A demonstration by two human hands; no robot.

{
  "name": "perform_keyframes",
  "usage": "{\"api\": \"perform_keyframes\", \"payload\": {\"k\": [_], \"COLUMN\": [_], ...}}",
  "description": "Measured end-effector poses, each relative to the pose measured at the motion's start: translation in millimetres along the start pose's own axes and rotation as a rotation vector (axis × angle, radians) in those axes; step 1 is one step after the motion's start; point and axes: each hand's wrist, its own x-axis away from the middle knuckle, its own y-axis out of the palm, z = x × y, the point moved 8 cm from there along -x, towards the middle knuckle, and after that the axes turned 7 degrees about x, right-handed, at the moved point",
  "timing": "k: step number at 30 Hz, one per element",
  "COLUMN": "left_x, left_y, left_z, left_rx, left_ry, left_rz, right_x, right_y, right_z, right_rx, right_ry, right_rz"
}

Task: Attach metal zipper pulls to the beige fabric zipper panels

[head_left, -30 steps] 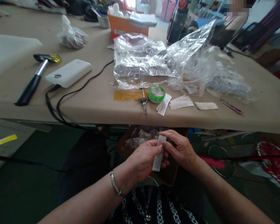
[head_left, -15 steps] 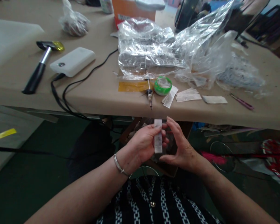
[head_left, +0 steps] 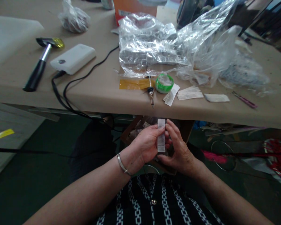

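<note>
Below the table's front edge, over my lap, both hands meet around a narrow white printed label strip [head_left: 161, 139] held upright. My left hand [head_left: 145, 144] pinches the strip between thumb and fingers; a metal bangle sits on that wrist. My right hand [head_left: 178, 147] closes against the strip's right side, its fingertips at the upper end. Several similar white label strips [head_left: 188, 93] lie on the table just above, next to a green tape roll [head_left: 164, 83] and a small pointed tool [head_left: 151, 92].
The brown table [head_left: 100, 93] carries crumpled clear plastic bags [head_left: 168, 50], a hammer [head_left: 39, 64], a white power bank [head_left: 72, 58] with black cables hanging over the edge, an orange box [head_left: 133, 9] and a pink tool [head_left: 244, 100]. A cardboard box [head_left: 140, 125] sits under the table.
The label strip went from tilted to upright. My right hand opened away from it, then closed back against its right side. The view shifted down slightly.
</note>
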Motion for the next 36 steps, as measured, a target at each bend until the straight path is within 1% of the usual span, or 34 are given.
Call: {"api": "perform_keyframes", "payload": {"k": [6, 11, 13, 17, 19, 24, 27, 32, 34, 36], "left_x": [4.3, 8.7, 10.7, 14.3, 15.2, 14.6, 13.6, 12.8, 12.6, 12.6], "left_y": [-0.3, 1.6, 2.0, 0.8, -0.2, -1.5, -0.3, -2.5, -1.3, -0.4], "left_z": [0.1, 0.9, 1.6, 2.7, 2.0, -0.2, -0.5, -0.8, -0.6, -0.5], "left_rx": [-0.037, -0.077, -0.075, -0.076, -0.099, -0.164, -0.175, -0.190, -0.197, -0.202], "left_ry": [0.019, 0.022, 0.019, 0.024, 0.024, 0.032, 0.037, 0.015, 0.016, 0.022], "left_rz": [0.018, 0.007, 0.006, 0.020, 0.029, 0.041, 0.023, 0.055, 0.042, 0.029], "right_x": [2.7, -5.0, -10.2, -21.0, -26.3, -35.1, -35.5, -34.2, -34.3, -34.0], "right_y": [-0.4, -14.4, -18.1, -25.8, -27.6, -25.2, -22.6, -23.5, -21.8, -20.5], "right_z": [2.2, 4.5, 4.4, 7.1, 7.9, 10.0, 10.2, 13.5, 13.7, 17.1], "right_rx": [0.021, 0.021, -0.002, -0.013, 0.011, 0.083, 0.088, 0.069, 0.044, -0.021], "right_ry": [0.009, -0.014, -0.026, 0.016, 0.028, 0.039, 0.030, 0.072, 0.079, 0.125], "right_rz": [0.040, 0.125, 0.122, 0.134, 0.125, 0.053, 0.020, 0.033, 0.014, 0.005]}}
